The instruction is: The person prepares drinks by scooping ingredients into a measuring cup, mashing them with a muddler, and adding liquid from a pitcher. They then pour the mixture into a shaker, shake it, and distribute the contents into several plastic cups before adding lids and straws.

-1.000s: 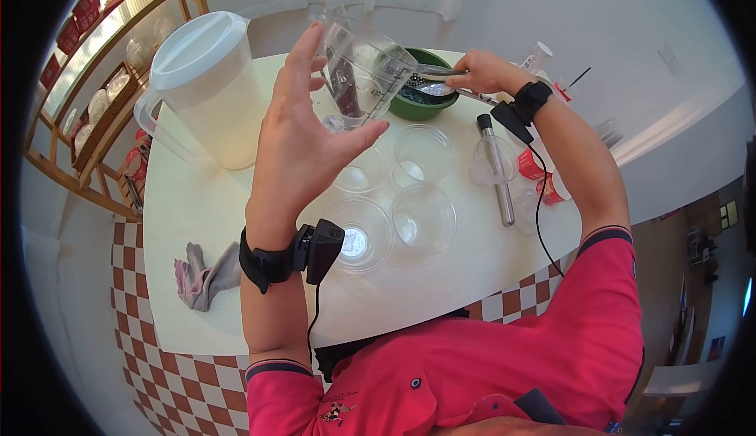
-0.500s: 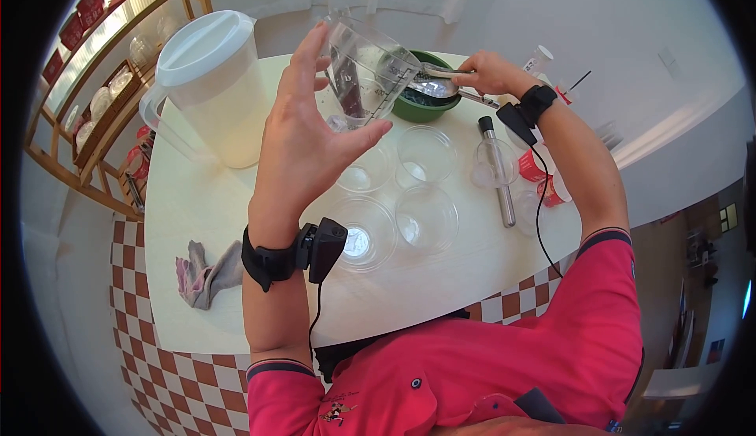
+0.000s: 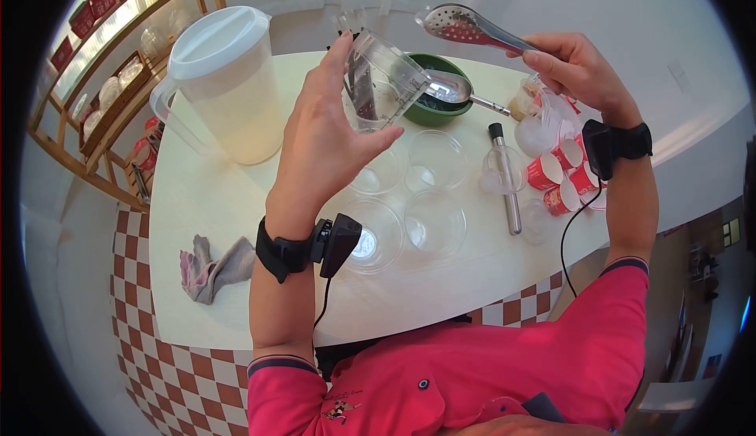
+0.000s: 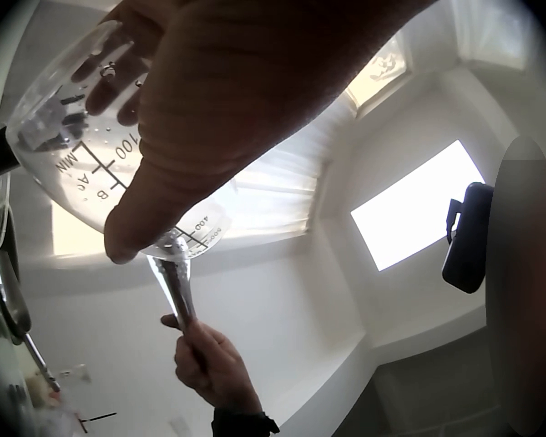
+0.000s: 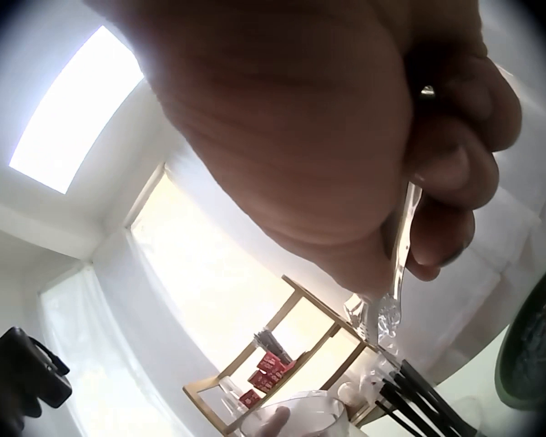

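Note:
My left hand (image 3: pixel 319 133) grips a clear measuring cup (image 3: pixel 403 64), tilted above the table, with printed marks on its wall. Dark shapes show through the cup. Raised at the right, my right hand (image 3: pixel 573 70) holds a perforated metal spoon (image 3: pixel 457 25) by its handle, bowl end pointing left. In the left wrist view the spoon (image 4: pixel 173 282) overlaps the cup's far end (image 4: pixel 214 232). Below and behind the cup stands a green bowl (image 3: pixel 441 115) with dark contents, a metal scoop (image 3: pixel 449 88) lying across it.
Several clear plastic bowls (image 3: pixel 437 223) stand mid-table. A lidded pitcher (image 3: pixel 236 97) is at the left, a grey cloth (image 3: pixel 220 267) near the front left. A muddler (image 3: pixel 512 211) and red paper cups (image 3: pixel 543 171) sit right. Black straws (image 5: pixel 423 396) stand behind.
My right hand has lifted the perforated spoon from the green bowl, up and to the right. The scoop stays in the bowl. My left hand still holds the tilted cup.

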{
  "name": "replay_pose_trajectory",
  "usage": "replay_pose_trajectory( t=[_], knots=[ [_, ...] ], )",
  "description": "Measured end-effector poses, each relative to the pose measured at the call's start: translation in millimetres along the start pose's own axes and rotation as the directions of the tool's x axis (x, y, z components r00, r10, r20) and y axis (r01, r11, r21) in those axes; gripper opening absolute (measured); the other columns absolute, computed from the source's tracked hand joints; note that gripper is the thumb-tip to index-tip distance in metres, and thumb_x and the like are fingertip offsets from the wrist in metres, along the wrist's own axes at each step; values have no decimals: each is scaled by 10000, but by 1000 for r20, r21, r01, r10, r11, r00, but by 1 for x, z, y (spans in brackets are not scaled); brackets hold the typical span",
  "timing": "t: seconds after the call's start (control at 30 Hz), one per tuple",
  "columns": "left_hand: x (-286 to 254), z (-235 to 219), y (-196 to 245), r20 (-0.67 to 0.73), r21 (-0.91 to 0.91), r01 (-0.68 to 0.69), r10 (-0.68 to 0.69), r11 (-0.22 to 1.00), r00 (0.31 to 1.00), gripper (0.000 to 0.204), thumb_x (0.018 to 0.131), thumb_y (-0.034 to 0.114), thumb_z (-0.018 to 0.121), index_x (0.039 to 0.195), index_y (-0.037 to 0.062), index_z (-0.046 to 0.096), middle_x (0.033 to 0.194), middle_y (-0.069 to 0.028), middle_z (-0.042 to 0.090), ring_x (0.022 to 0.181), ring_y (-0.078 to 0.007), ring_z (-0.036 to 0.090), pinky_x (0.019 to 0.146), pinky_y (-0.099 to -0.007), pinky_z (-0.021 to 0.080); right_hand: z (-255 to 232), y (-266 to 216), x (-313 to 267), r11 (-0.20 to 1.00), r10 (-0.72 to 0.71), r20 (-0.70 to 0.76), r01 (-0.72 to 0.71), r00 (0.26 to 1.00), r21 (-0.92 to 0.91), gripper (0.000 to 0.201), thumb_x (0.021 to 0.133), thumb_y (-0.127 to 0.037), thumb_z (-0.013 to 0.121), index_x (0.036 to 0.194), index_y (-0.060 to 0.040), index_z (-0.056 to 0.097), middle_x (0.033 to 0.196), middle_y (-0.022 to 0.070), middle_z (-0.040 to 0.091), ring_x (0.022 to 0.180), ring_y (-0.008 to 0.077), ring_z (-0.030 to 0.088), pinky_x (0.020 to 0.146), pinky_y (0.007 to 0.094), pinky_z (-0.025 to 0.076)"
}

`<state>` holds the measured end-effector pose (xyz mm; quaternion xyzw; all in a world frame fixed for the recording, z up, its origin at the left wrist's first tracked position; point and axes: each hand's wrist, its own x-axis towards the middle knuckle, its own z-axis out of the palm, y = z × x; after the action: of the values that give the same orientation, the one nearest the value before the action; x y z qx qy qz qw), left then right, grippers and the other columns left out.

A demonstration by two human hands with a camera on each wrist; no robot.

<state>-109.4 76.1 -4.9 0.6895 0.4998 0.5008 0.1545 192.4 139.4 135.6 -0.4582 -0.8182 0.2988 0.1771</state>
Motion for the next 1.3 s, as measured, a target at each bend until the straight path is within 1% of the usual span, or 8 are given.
replay_pose_trajectory(
  t=[0.17, 0.3, 0.67, 0.73, 0.77, 0.87, 1.07, 1.3],
  knots=[
    [-2, -1, 2, 3, -43, 20, -20, 999, 1000, 1100, 649, 262, 909, 1554, 152, 296, 1389, -221, 535, 1213, -366, 578, 992, -496, 491, 26, -24, -9, 993, -72, -4, 71, 997, -98, 348, 971, -337, 659, 1093, -16, 717, 643, -45, 485, 579, 49, 438, 523, 232, 347],
    [-2, -3, 2, -17, -61, 17, -18, 998, 1000, 1104, 647, 262, 911, 1555, 151, 294, 1383, -230, 544, 1211, -367, 584, 993, -485, 491, 18, -20, -14, 987, -122, -76, 113, 990, -116, 348, 975, -338, 653, 1103, -19, 710, 650, -46, 480, 589, 48, 441, 530, 234, 353],
    [0, -6, 10, -159, -272, -4, -41, 962, 986, 1110, 655, 216, 917, 1551, 100, 274, 1344, -209, 559, 1170, -316, 596, 967, -450, 504, -16, 26, -78, 999, 37, -389, -37, 920, 5, 348, 1029, -313, 554, 1187, -31, 683, 623, -72, 438, 509, 13, 345, 463, 210, 261],
    [3, -7, 12, -167, -452, -22, -61, 892, 984, 1097, 697, 193, 906, 1560, 91, 236, 1354, -208, 531, 1183, -314, 575, 968, -436, 498, -14, 46, -96, 992, 110, -423, -75, 900, 99, 375, 1062, -301, 480, 1259, -23, 639, 609, -82, 444, 481, -9, 321, 439, 188, 226],
    [3, -8, 14, -180, -532, -22, -87, 846, 980, 1092, 707, 183, 901, 1562, 87, 228, 1355, -211, 520, 1186, -315, 569, 969, -429, 495, -8, 50, -105, 979, 144, -453, -61, 880, 193, 339, 1031, -314, 557, 1189, -45, 688, 643, -69, 466, 500, 5, 336, 448, 197, 243],
    [3, -14, 15, -186, -707, -27, -148, 707, 971, 1017, 780, 130, 848, 1559, 50, 199, 1358, -224, 478, 1197, -314, 550, 965, -397, 484, 1, 72, -131, 960, 220, -464, -105, 858, 260, 328, 1040, -295, 542, 1200, -38, 669, 644, -67, 478, 485, -4, 329, 437, 191, 242],
    [2, -18, 19, -161, -850, -20, -223, 526, 961, 957, 847, 155, 791, 1553, 7, 163, 1380, -231, 452, 1231, -344, 543, 993, -443, 487, -5, 104, -143, 949, 247, -435, -127, 866, 287, 327, 1043, -275, 537, 1209, -13, 644, 707, -50, 518, 474, -9, 329, 427, 188, 247],
    [-7, -18, 26, -192, -684, -53, -109, 728, 975, 955, 891, 248, 736, 1583, 34, 114, 1428, -256, 447, 1292, -402, 504, 1050, -518, 443, -25, 130, -134, 961, 253, -453, -278, 855, 12, 376, 974, -344, 607, 1162, -28, 686, 722, -8, 579, 543, 59, 485, 488, 240, 385]
  ],
)
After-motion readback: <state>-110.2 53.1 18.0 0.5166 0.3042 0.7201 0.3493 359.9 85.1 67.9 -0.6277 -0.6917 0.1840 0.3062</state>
